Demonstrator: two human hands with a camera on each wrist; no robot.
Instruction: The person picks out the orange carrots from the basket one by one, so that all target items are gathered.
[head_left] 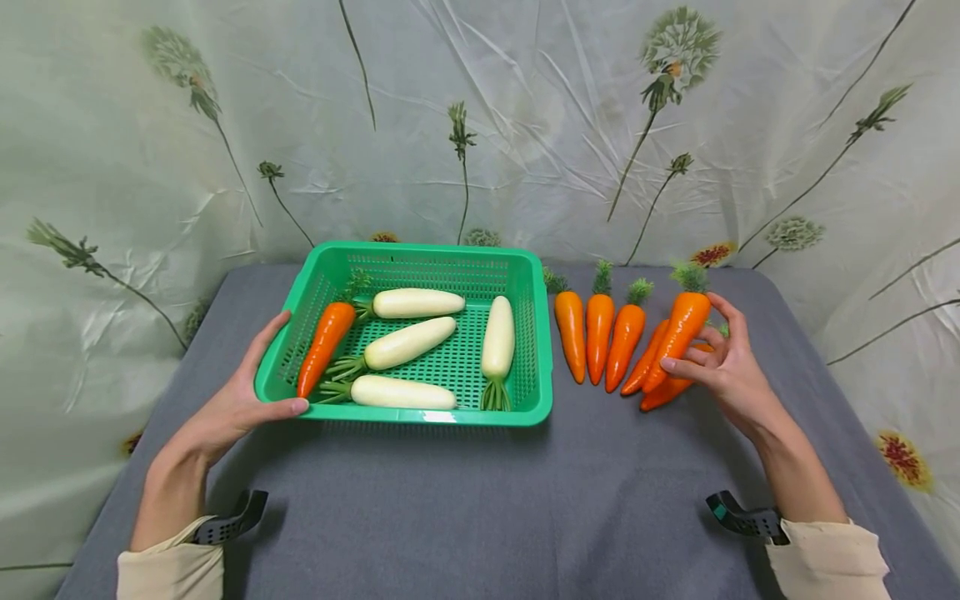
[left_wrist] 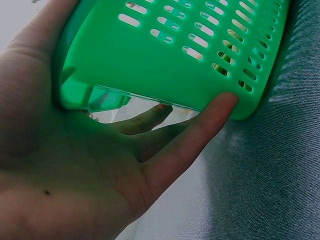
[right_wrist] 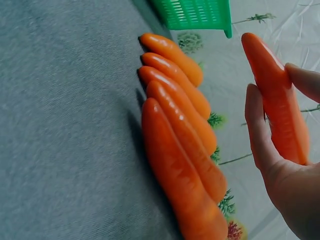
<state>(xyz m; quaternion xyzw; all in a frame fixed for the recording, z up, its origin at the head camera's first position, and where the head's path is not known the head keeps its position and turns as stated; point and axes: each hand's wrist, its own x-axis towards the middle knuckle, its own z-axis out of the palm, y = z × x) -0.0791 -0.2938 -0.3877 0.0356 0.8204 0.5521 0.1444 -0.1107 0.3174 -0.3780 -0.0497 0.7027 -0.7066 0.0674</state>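
My left hand (head_left: pixel 238 407) grips the left front corner of a green plastic basket (head_left: pixel 546 350), thumb along the front rim and fingers against the outside of its left wall. Inside lie several white radishes (head_left: pixel 408 342) with green stems and one carrot (head_left: pixel 327 346) at the left. On the right, my right hand (head_left: pixel 733 368) pinches a carrot (head_left: pixel 681 332) between thumb and fingers, green tuft pointing away. The right wrist view shows this carrot (right_wrist: pixel 277 102) held up, apart from a row of several other carrots (right_wrist: pixel 172 165) on the cloth.
A grey cloth (head_left: pixel 480 508) covers the table. The carrot row (head_left: pixel 600 337) lies beside the basket's right wall, its tufts toward the back. Behind the table's far edge hangs a pale curtain (head_left: pixel 525 125) printed with flowers.
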